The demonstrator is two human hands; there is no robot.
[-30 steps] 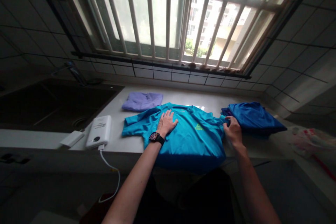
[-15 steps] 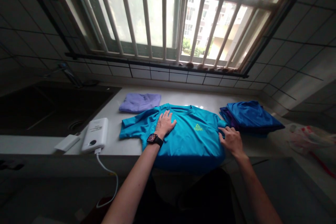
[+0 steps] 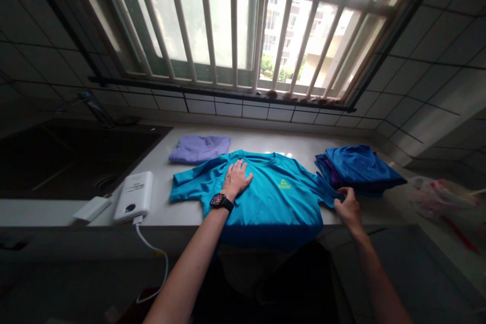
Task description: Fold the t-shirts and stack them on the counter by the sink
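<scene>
"Where is the turquoise shirt (image 3: 266, 205)?"

"Spread on the counter (image 3: 178, 214) before you, its lower part over the edge."

"And your grip?"

"Your left hand (image 3: 236, 179) lies flat on its front, grasping nothing; your right hand (image 3: 348, 206) pinches the sleeve (image 3: 326, 191) near the folded blue clothes (image 3: 359, 164). Beyond them, perhaps a plastic bag (image 3: 433, 195); it's dim there."

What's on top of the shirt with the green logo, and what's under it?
The left hand lies on top of the turquoise shirt. Under it is the counter, seen around its edges. Anything else underneath is covered.
</scene>
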